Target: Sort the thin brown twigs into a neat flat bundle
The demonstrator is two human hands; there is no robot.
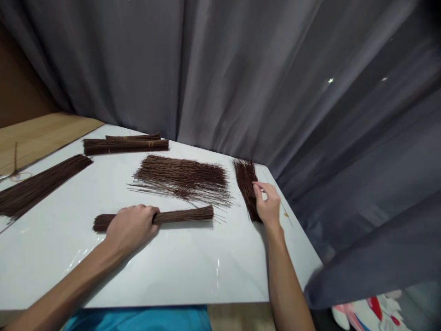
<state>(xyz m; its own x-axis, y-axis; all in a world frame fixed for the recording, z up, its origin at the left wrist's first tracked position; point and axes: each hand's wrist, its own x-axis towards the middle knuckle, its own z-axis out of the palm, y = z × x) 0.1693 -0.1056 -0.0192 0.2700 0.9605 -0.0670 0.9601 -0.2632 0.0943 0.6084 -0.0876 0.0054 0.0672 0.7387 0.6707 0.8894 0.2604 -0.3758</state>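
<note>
My left hand (132, 225) is closed around a tight bundle of thin brown sticks (186, 214) lying flat on the white table (179, 271). My right hand (267, 202) rests on a smaller pile of brown sticks (245, 179) near the table's right edge, fingers curled and pinching at them. Between the two hands, a little farther back, a loose spread heap of the same sticks (182, 179) lies fanned out.
Two tied stick bundles (126, 145) lie at the table's back left. A long bundle (37, 186) stretches along the left edge. A grey curtain (241, 69) hangs close behind and to the right. A wooden surface (37, 135) adjoins at left.
</note>
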